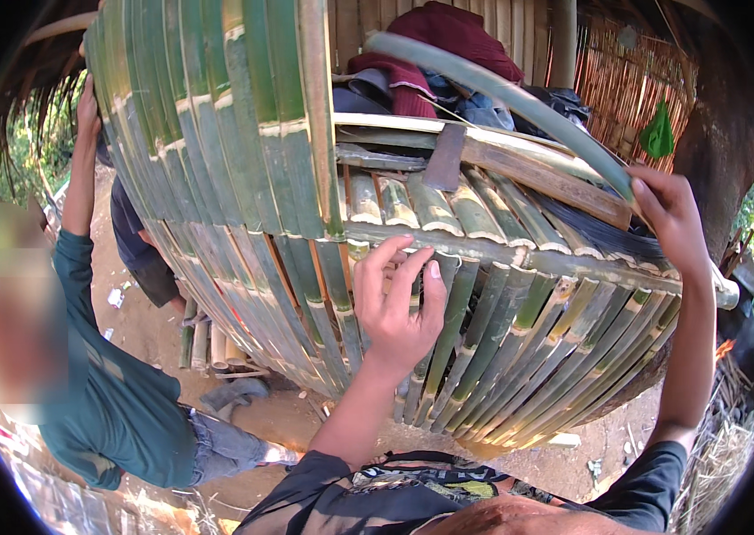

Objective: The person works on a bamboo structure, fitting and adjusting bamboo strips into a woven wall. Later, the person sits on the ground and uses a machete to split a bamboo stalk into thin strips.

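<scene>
My right hand point(669, 214) grips the near end of a long split bamboo strip point(502, 94), which arches up and away to the left. My left hand point(399, 308) holds nothing; its bent fingers are spread beside a horizontal bamboo pole point(475, 248), and whether they touch it is unclear. Below that pole, upright bamboo slats point(502, 330) form a low wall. To the left rises a panel of wide green bamboo slats point(217, 134). Behind the pole, an axe point(445, 160) with a wooden handle lies on a row of split bamboo pieces point(457, 209).
At the left stands another person in a teal shirt point(118, 383), one arm raised to the panel's edge. Maroon cloth point(457, 36) is heaped behind the axe. A green leaf point(658, 132) hangs near a tree trunk point(720, 134). Cut bamboo lengths point(203, 343) are on the dirt ground.
</scene>
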Available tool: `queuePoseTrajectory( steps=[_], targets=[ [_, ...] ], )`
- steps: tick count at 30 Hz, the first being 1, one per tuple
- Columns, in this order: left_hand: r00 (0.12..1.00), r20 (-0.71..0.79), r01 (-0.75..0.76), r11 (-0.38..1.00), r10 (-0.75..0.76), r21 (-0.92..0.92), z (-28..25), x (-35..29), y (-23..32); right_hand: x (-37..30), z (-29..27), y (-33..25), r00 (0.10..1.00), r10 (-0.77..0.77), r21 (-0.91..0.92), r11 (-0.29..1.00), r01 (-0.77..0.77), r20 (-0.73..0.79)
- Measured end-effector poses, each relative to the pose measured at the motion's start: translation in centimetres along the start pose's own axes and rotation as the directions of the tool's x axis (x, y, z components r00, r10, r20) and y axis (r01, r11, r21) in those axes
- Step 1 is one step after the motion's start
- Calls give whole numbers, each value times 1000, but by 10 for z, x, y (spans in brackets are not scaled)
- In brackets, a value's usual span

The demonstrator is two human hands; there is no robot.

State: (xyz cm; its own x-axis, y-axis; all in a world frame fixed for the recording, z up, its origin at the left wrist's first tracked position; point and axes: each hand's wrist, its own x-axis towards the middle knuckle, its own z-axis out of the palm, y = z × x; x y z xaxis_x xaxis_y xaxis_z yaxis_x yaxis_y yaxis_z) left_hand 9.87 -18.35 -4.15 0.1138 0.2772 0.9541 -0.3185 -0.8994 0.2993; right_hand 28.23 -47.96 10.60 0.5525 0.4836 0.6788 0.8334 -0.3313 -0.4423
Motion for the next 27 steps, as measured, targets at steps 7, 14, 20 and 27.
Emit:
queuePoseTrajectory(
  steps=[7,14,20,27],
  targets=[
    [995,-19,-97,992,99,77,3,16,11,61,42,-26,938,-62,3,998,65,340],
    [993,88,-106,940,82,324,15,29,23,68,79,-41,883,-310,32,947,319,351],
    [964,206,-226,924,168,308,41,37,19,140,63,-31,830,-292,-195,885,422,475],
    [959,249,-208,927,132,311,62,25,3,192,89,51,581,98,-256,947,196,808]
  ],
)
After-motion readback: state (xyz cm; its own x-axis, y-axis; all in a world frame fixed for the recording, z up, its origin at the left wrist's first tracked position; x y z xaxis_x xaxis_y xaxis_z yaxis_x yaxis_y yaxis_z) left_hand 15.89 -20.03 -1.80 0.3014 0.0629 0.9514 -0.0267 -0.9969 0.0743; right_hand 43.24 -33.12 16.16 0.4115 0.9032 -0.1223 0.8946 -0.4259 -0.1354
